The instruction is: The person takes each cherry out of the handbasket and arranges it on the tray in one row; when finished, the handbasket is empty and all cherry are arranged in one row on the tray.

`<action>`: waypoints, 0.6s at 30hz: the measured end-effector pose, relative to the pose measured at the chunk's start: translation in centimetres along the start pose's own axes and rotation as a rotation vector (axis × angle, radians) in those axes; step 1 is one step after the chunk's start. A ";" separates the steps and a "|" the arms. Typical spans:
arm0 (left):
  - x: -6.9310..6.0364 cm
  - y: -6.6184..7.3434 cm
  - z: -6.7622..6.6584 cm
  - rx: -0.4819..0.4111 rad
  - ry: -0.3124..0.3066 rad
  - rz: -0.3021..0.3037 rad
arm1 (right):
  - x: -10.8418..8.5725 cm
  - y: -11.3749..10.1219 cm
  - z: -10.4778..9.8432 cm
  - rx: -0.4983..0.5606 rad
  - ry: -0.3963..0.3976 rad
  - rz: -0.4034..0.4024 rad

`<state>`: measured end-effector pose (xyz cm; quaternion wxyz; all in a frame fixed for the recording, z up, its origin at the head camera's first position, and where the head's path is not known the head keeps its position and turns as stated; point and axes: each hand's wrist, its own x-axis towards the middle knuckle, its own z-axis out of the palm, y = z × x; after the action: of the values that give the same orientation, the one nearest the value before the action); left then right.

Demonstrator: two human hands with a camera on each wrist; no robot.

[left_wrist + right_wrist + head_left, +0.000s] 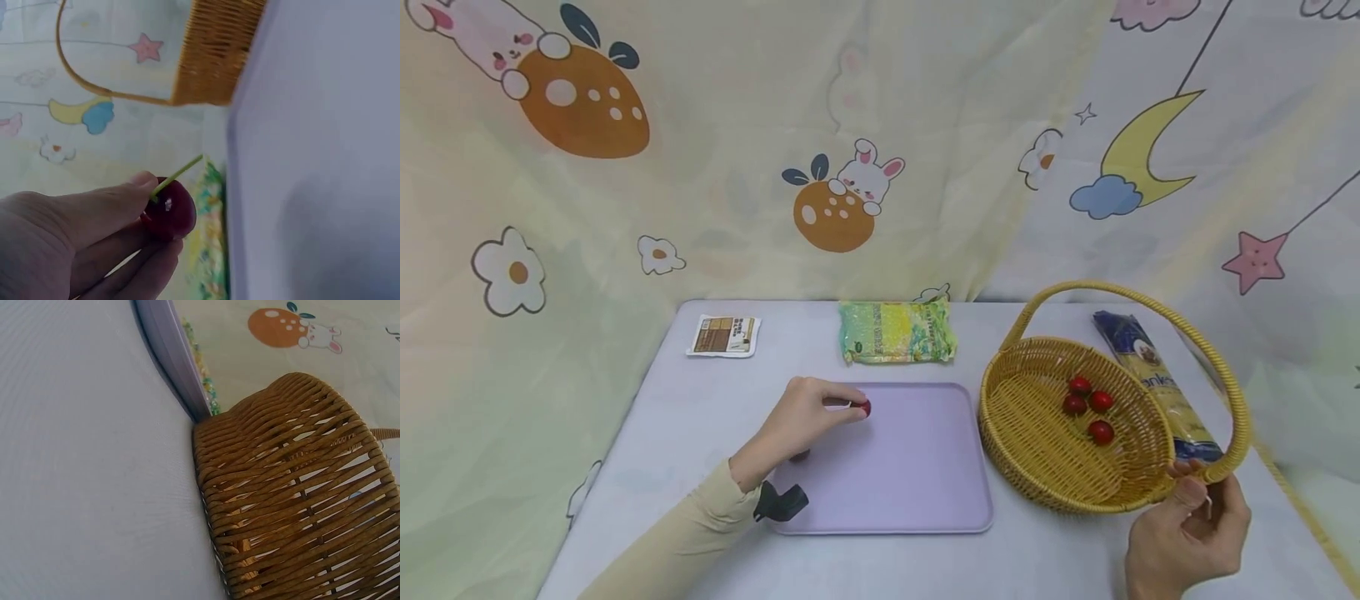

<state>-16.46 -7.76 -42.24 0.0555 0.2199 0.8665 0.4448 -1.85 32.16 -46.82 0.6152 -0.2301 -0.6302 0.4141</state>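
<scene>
My left hand [808, 412] is above the lavender tray [910, 483] and pinches a dark red cherry [170, 212] between thumb and fingers. Its green stem [181, 172] sticks out past the thumb. Another dark round item [800, 456] on the tray is mostly hidden behind the wrist. To the tray's right stands a yellow wicker basket [1022, 475], with several red cherries [1101, 432] inside. At the basket's near right side, my right hand [1187, 533] grips the foot of its handle [1236, 408], fingers curled. That hand is out of sight in the right wrist view.
A green and yellow packet [895, 332] lies behind the tray. Farther left is a small brown and white packet [725, 336]. A long blue and gold bag [1157, 375] lies behind and right of the basket. Patterned cloth [737, 167] hangs around the white table [662, 450].
</scene>
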 end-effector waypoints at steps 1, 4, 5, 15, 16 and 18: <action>-0.4 -0.6 -0.1 0.014 0.008 0.001 | 0.0 0.1 0.0 -0.009 0.000 -0.003; -1.4 -2.0 -0.2 0.063 0.024 -0.004 | 0.0 0.4 -0.1 -0.002 0.003 -0.009; -1.6 -2.5 -0.3 0.073 0.029 -0.011 | 0.0 0.5 -0.1 -0.001 0.003 -0.010; -3.0 -4.7 -0.9 0.087 0.040 -0.037 | -0.2 -0.5 0.1 0.001 0.003 -0.006; -3.0 -4.8 -0.9 0.085 0.039 -0.036 | -0.1 -0.8 0.2 0.002 0.005 -0.004; -2.9 -4.9 -0.8 0.085 0.039 -0.031 | -0.2 -1.3 0.3 -0.001 0.007 -0.001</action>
<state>-15.71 -12.12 -45.99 0.0359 0.2000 0.8888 0.4109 -1.81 31.26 -45.85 0.6174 -0.2316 -0.6285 0.4125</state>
